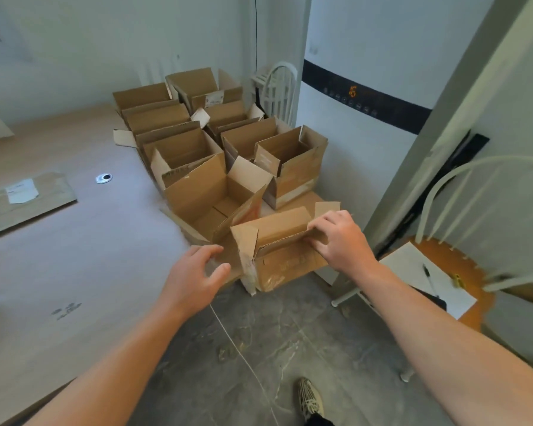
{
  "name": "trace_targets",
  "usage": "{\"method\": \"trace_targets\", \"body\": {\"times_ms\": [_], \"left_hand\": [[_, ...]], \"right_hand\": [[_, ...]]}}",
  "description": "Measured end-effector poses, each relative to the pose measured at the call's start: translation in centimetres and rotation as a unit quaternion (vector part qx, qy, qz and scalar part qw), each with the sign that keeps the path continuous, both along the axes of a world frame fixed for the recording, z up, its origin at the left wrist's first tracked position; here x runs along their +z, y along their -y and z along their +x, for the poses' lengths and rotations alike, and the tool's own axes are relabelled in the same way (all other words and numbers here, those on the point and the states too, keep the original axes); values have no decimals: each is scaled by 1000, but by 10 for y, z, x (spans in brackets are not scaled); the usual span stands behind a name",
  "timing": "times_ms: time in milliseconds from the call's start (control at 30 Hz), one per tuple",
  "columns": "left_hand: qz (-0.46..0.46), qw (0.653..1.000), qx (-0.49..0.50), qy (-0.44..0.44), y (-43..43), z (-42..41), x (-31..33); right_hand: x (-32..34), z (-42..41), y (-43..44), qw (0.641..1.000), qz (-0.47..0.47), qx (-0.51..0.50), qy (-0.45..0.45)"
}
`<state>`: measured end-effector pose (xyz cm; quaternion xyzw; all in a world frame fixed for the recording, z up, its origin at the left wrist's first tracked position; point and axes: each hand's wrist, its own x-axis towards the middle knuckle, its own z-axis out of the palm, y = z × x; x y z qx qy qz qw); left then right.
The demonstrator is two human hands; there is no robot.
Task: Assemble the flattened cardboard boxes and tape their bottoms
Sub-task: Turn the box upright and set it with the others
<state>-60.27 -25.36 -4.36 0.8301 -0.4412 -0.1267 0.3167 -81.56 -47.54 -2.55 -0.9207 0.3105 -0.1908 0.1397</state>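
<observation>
A small brown cardboard box (282,265) sits upright at the table's near right corner, its top flaps raised. My right hand (340,238) grips the box's near top flap, fingers curled over the edge. My left hand (197,272) hovers just left of the box with fingers spread and relaxed, holding nothing. Whether it touches the box's left side I cannot tell. Several assembled open boxes (216,192) stand in rows behind it. A flattened box (22,201) with a white label lies on the table at the far left.
The light wooden table (74,272) has a round metal grommet (103,178). A tall white appliance (360,96) stands behind the boxes. At right, a white chair (443,272) holds paper and a pen. A second chair stands at the back. Grey floor and my shoe lie below.
</observation>
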Motion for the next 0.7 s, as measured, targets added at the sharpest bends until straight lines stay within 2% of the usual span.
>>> {"method": "trace_targets", "body": {"times_ms": [133,267,333,400,467,533,700], "left_hand": [[52,995,10,90,62,0,1],[124,973,45,187,119,5,-8],[156,967,77,186,138,7,-18],[175,964,117,165,150,9,-30],[161,963,154,149,156,10,-39],[138,965,181,127,157,11,-42],[157,962,176,140,149,16,-44]], "right_hand": [[-5,1,56,999,-34,6,-4],[-19,7,113,997,-72,-18,26],[-35,10,134,997,-66,-18,20],[-56,12,148,999,-31,6,-27],[-78,11,158,997,20,28,-74],[-94,9,166,993,64,50,-82],[-111,8,175,985,113,84,-102]]}}
